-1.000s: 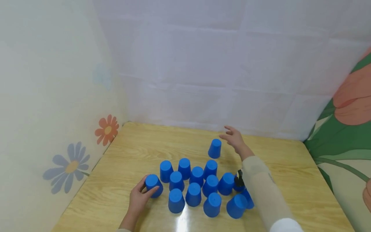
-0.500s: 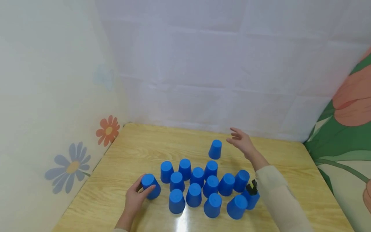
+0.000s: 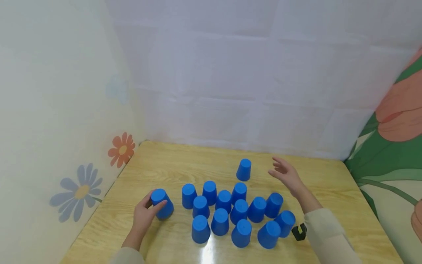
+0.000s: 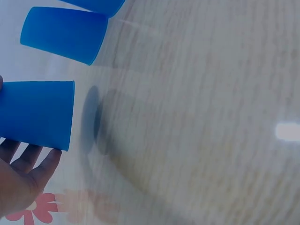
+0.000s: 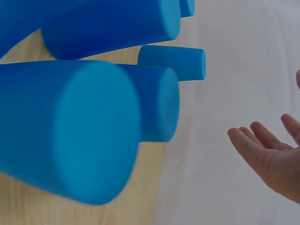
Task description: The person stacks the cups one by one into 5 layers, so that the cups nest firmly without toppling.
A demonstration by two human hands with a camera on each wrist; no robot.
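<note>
My left hand grips an upside-down blue cup at the left of the group, thumb on its near side. In the left wrist view the fingers of that hand lie against the cup, whose rim hangs just off the wood surface. My right hand is raised over the table's right part, fingers spread and holding nothing, right of a lone blue cup. In the right wrist view the right hand is apart from the cups.
Several blue cups stand upside down in a cluster mid-table, such as a front one and a rightmost one. A small black object shows beside my right sleeve. White sheeting hangs behind the wooden table; floral walls flank it.
My left hand has moved left with its cup, away from the cluster. My right hand has drawn back to the right and nearer, uncovering the cups at the right.
</note>
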